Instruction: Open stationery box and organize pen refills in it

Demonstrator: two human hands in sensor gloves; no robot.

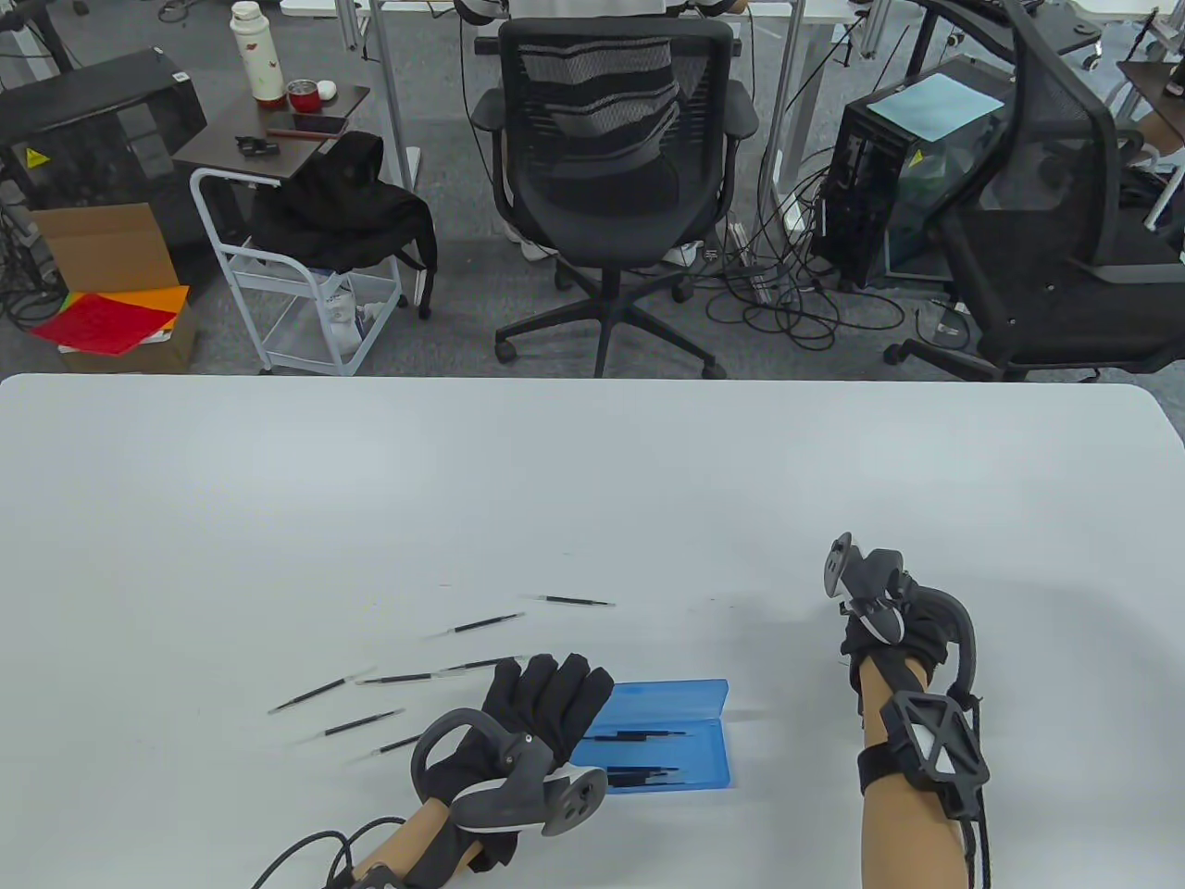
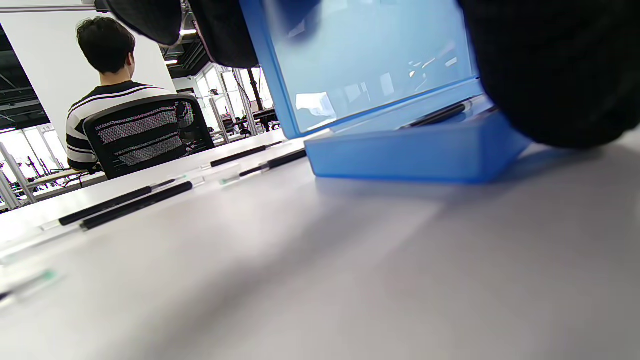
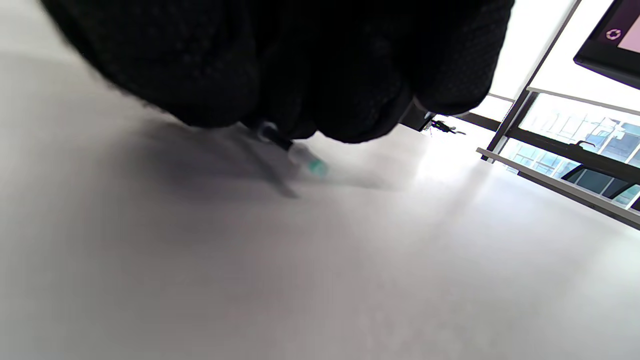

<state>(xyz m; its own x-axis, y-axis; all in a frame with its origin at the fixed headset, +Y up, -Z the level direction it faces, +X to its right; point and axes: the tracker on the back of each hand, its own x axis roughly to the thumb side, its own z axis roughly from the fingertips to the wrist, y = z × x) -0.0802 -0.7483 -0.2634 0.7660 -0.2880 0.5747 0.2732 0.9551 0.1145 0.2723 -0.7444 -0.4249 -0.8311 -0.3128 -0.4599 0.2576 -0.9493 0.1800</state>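
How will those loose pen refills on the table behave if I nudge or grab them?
The pen refills are thin round rods lying flat on a smooth table, so they probably roll when nudged. They look light and likely flex slightly. Lying so low, they may be fiddly to pinch with gloved fingers.

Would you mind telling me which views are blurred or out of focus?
Table view: sharp. Left wrist view: blue box and nearest refills fairly clear, foreground table soft. Right wrist view: blurred throughout, the refill tip under the right hand smeared.
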